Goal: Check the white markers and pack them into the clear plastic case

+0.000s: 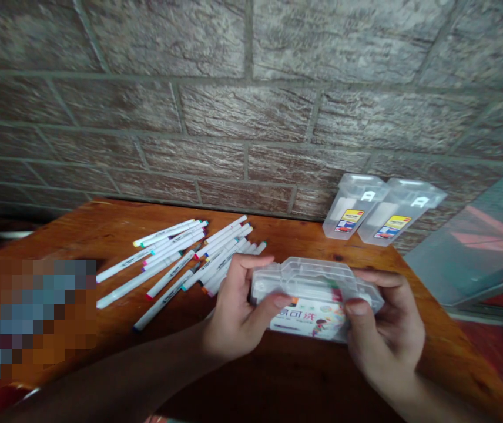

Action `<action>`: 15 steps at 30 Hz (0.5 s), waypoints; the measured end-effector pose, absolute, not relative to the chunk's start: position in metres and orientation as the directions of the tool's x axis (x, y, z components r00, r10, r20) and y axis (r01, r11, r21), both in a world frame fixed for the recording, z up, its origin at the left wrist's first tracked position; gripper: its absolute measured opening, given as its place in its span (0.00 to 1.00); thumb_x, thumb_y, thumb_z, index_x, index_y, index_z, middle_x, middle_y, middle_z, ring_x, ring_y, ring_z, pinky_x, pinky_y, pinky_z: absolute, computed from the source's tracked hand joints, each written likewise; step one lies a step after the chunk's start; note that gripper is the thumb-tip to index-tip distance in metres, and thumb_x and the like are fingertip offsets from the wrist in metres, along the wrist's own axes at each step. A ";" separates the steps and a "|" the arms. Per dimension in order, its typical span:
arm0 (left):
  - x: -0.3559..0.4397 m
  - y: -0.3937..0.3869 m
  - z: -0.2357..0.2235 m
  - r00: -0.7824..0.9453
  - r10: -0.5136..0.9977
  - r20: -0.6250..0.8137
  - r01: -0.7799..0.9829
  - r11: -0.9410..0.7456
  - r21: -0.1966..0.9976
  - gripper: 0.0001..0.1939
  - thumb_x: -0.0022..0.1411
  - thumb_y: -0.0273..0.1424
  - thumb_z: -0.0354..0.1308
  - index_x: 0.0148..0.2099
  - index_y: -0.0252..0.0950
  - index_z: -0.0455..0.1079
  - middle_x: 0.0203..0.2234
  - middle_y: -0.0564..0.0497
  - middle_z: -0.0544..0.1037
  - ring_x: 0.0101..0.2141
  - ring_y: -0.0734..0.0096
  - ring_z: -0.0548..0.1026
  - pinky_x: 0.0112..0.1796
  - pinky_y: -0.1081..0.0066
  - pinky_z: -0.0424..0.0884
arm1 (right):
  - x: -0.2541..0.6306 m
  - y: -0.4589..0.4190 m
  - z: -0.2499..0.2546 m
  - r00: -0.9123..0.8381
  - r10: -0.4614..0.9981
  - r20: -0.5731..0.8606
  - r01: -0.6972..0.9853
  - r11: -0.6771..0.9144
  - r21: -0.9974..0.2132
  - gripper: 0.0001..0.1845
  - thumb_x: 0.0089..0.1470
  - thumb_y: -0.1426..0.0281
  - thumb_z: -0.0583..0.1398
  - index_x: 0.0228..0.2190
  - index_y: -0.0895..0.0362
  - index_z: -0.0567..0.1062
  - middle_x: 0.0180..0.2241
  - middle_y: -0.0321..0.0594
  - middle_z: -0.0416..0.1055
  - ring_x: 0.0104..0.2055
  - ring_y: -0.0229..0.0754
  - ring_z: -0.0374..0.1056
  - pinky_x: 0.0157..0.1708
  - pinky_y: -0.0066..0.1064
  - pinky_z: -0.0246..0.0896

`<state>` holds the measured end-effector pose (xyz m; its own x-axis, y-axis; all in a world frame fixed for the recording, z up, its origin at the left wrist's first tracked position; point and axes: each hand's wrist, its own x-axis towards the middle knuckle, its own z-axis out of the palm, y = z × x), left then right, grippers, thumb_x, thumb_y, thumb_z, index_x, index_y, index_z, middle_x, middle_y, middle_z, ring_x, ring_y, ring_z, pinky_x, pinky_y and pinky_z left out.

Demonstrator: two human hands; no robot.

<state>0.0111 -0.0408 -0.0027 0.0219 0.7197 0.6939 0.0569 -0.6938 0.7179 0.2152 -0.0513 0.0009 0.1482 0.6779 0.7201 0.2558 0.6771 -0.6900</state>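
Note:
Between my two hands is a clear plastic marker case with a moulded handle on top and a printed label on its face. My left hand grips its left end, thumb on the front and fingers behind. My right hand holds the right end in the same way. The lid looks closed. Beyond my left hand lie many white markers with coloured ends, spread loosely in two groups on the wooden table. Some marker ends are hidden behind my left hand.
Two translucent plastic containers with yellow and blue labels stand at the table's back right, near the stone-block wall. A blurred-out patch covers the left side. Past the table's right edge is a pale translucent panel.

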 end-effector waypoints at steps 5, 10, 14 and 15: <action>0.009 -0.041 -0.006 0.019 0.731 0.682 0.090 -0.680 0.727 0.19 0.68 0.36 0.65 0.56 0.43 0.63 0.33 0.54 0.76 0.30 0.69 0.74 0.33 0.69 0.71 | 0.217 -0.050 0.004 0.120 0.678 0.725 0.267 0.682 -0.681 0.14 0.64 0.61 0.66 0.48 0.51 0.75 0.37 0.40 0.76 0.32 0.43 0.73 0.29 0.32 0.69; 0.003 -0.040 -0.008 0.057 0.720 0.692 0.163 -0.691 0.705 0.20 0.67 0.32 0.64 0.58 0.42 0.65 0.38 0.52 0.76 0.31 0.70 0.74 0.34 0.72 0.71 | 0.218 -0.048 0.004 0.090 0.694 0.714 0.267 0.674 -0.689 0.13 0.65 0.60 0.65 0.48 0.51 0.74 0.36 0.39 0.75 0.32 0.42 0.72 0.30 0.30 0.69; 0.006 -0.040 -0.004 0.023 0.705 0.709 0.134 -0.705 0.696 0.17 0.68 0.30 0.63 0.56 0.42 0.65 0.38 0.52 0.76 0.35 0.69 0.76 0.36 0.72 0.72 | 0.217 -0.049 0.004 0.097 0.703 0.705 0.250 0.668 -0.700 0.13 0.64 0.59 0.65 0.46 0.51 0.74 0.35 0.38 0.75 0.31 0.41 0.72 0.29 0.29 0.69; 0.007 -0.039 -0.004 0.026 0.721 0.692 0.106 -0.690 0.716 0.16 0.68 0.30 0.62 0.56 0.42 0.65 0.37 0.53 0.77 0.34 0.69 0.76 0.36 0.72 0.72 | 0.217 -0.048 0.004 0.095 0.715 0.693 0.238 0.659 -0.713 0.13 0.64 0.59 0.65 0.46 0.51 0.74 0.35 0.37 0.75 0.31 0.41 0.72 0.29 0.28 0.69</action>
